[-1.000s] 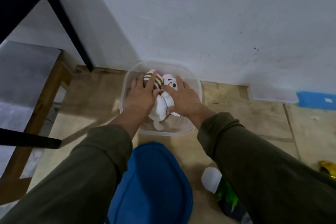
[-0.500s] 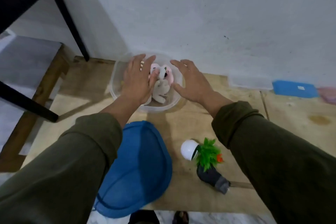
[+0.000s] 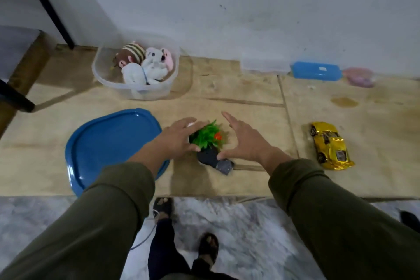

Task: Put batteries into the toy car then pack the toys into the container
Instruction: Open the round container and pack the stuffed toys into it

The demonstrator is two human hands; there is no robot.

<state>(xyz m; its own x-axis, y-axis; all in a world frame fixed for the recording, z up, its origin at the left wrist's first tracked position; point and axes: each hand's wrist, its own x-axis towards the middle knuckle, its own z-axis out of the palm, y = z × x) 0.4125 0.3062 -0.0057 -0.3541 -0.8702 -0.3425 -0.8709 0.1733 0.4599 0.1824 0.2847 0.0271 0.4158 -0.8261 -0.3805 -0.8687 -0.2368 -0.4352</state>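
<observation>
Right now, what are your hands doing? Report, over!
Both hands open: left hand, right hand cupping green plant toy, not gripped yet. Plush toys in container. Gold car still out. Nothing blocking.

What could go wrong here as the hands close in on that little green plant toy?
The plant toy lies tipped over with the left hand and right hand either side; its loose leaves could slip the hold. The clear container already looks crowded with plush toys, so the yellow car may not fit.
</observation>
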